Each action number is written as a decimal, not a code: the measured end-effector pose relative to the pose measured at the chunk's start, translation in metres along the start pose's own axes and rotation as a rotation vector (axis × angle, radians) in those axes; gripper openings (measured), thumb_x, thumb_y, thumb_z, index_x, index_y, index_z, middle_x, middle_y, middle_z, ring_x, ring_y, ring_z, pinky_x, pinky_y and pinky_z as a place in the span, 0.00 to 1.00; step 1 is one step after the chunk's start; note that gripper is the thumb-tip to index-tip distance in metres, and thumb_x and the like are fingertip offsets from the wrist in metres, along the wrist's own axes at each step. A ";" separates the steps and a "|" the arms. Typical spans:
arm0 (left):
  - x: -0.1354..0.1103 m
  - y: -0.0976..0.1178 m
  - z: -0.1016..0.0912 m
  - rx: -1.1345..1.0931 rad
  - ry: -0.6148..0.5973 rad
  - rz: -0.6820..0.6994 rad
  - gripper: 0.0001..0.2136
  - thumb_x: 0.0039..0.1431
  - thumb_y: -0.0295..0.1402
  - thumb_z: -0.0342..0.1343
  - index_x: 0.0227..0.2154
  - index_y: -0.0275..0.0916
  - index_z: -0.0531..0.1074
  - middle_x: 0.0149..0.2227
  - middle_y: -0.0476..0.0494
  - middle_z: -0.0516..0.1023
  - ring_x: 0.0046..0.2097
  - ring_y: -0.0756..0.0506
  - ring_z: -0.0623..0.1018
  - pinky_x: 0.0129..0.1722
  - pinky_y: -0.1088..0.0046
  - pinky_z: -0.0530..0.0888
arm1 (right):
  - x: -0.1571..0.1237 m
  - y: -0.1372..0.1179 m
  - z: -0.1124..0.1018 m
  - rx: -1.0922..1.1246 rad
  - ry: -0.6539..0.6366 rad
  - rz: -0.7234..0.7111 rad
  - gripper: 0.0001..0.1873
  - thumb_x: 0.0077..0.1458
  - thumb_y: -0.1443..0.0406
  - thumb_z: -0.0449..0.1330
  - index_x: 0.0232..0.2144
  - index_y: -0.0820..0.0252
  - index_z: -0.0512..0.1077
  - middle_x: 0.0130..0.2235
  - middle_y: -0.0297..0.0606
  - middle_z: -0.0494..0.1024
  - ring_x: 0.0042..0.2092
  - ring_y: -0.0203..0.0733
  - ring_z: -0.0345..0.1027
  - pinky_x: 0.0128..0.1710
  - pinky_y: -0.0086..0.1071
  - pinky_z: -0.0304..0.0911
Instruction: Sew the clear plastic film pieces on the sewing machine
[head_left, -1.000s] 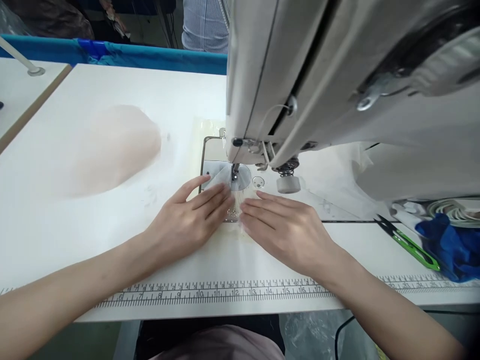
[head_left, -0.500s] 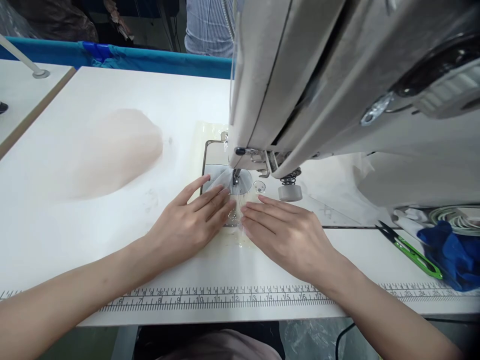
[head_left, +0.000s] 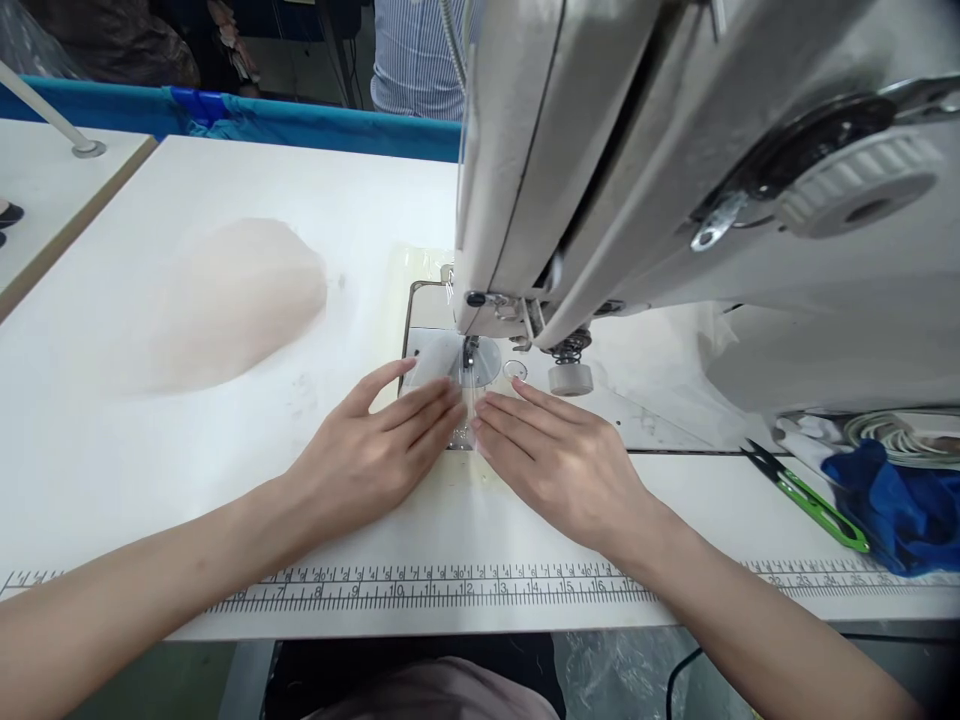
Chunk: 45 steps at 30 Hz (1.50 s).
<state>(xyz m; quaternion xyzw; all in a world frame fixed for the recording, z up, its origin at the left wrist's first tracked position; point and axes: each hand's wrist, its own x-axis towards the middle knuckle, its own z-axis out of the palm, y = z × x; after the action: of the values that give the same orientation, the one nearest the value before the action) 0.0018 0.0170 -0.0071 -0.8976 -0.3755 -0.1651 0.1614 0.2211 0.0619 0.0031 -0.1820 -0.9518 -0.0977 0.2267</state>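
Observation:
A thin, see-through white piece of fabric lies at the needle and presser foot of a sewing machine. My left hand rests flat on its left side, fingers stretched toward the foot. Opposite it, my right hand lies flat with fingers extended, its tips close to the left fingertips in front of the foot. Neither hand grips anything. Much of the fabric is covered by the fingers, and its outline is hard to make out.
Thread snips with a green handle lie at the right, beside a blue cloth. A printed ruler strip runs along the table's front edge. A sheer beige piece lies at left. Behind the blue cloth trough is a person in stripes.
The view has shifted slightly. The fabric at the foot lies a little differently, and both hands keep nearly the same flat pose beside it.

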 end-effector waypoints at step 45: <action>0.008 -0.013 0.015 -0.122 0.029 -0.182 0.16 0.67 0.36 0.49 0.51 0.33 0.73 0.50 0.37 0.78 0.54 0.40 0.77 0.67 0.44 0.55 | 0.008 0.005 0.020 -0.155 -0.006 0.161 0.12 0.64 0.66 0.55 0.41 0.64 0.78 0.44 0.39 0.82 0.40 0.41 0.78 0.49 0.38 0.71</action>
<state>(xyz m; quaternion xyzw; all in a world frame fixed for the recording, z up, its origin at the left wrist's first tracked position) 0.0008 0.0366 -0.0144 -0.8655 -0.4425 -0.2144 0.0960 0.2081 0.0743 -0.0098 -0.2750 -0.9244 -0.1519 0.2164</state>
